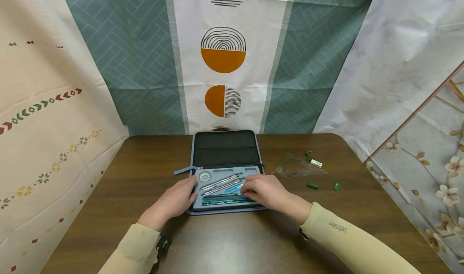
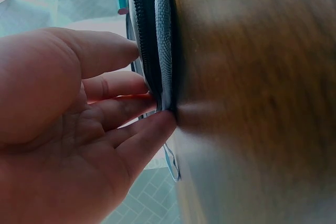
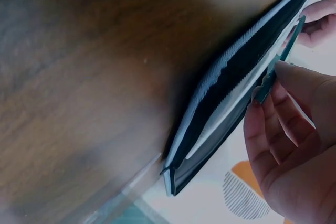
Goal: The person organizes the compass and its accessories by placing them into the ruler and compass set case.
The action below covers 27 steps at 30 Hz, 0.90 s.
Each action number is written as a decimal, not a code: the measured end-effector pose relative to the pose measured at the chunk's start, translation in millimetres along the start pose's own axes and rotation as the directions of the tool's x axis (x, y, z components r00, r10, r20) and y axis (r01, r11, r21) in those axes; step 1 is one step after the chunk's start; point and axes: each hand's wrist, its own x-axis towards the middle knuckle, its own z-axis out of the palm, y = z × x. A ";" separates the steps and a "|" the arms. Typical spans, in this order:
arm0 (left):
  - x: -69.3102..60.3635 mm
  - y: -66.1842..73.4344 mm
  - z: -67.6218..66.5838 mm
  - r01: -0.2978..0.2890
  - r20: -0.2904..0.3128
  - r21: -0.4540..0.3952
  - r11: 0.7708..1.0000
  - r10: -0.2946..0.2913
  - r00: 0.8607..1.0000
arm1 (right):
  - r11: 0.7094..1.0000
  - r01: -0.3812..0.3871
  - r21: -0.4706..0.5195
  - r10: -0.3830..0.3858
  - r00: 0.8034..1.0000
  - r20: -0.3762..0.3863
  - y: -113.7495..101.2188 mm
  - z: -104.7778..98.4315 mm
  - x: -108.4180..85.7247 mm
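Note:
A zippered drawing-set case (image 1: 224,148) lies unfolded on the table, with a grey tray (image 1: 197,203) in its near half. In the tray lie silver compass-like tools (image 1: 221,183), a light-blue piece (image 1: 235,188) and dark green pencils (image 1: 219,203). My right hand (image 1: 264,189) is over the tray's right side. In the right wrist view its thumb and fingers pinch a green pencil (image 3: 292,44). On the case's left edge rests my left hand (image 1: 177,197), thumb apart and fingers extended; its fingertips (image 2: 164,121) touch the zippered rim (image 2: 164,40).
Right of the case lies a clear protractor-like triangle (image 1: 294,167). Beyond it are a white-and-green eraser (image 1: 316,163) and small green pieces (image 1: 312,185). A fabric pull strap (image 1: 184,170) sticks out at the case's left. Patterned cloth (image 1: 145,64) hangs behind the table.

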 end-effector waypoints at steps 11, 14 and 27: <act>-1.0 1.6 -1.1 0.008 0.005 -0.007 1.000 -0.008 1.000 | 0.999 0.021 -0.032 -0.021 1.000 0.002 -2.0 9.3 1.0; -1.6 2.1 0.3 0.017 0.018 -0.012 1.000 -0.017 1.000 | 0.999 0.022 -0.033 -0.022 1.000 -0.001 -1.5 11.9 0.1; 0.4 1.7 -1.3 0.019 0.019 -0.008 1.000 -0.019 1.000 | 1.000 -0.002 -0.013 0.002 1.000 -0.015 0.1 13.4 1.6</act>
